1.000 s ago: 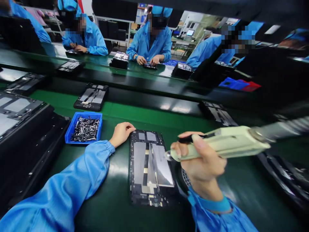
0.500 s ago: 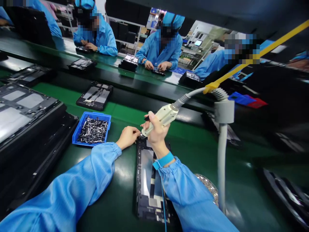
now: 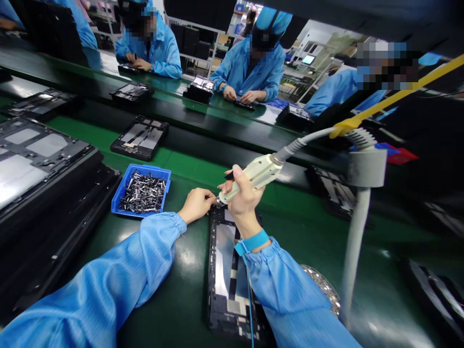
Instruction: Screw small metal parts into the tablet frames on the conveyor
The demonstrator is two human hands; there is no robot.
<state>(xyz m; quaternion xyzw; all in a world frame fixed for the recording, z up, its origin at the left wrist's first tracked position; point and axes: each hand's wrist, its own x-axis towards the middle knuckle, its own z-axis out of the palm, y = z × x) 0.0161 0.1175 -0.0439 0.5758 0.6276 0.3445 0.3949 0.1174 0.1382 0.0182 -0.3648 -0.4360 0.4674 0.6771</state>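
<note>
My right hand (image 3: 245, 195) is wrapped round a cream electric screwdriver (image 3: 264, 170), its cable leading up to the right. The tool slants down to the left, its metal tip at the far left corner of a black tablet housing (image 3: 224, 261). Pinched fingers of my left hand (image 3: 197, 204) are right at that tip; whatever they hold is hidden. The housing lies flat, with silver panels and a dark ribbon strip, partly under my right forearm. A blue wrist strap (image 3: 252, 241) with a thin cord circles my right wrist.
A blue tray (image 3: 115, 203) of small metal parts stands left. Stacked tablet housings (image 3: 47, 159) rise beyond it. Another housing (image 3: 139, 137) lies on the green belt. A grey tube (image 3: 355, 251) and round metal dish (image 3: 322, 285) are right. Co-workers (image 3: 250, 63) sit opposite.
The view has shifted slightly, so my hands, the screwdriver and the housing appear a little farther right. Both hands keep the same grip at the housing's corner.
</note>
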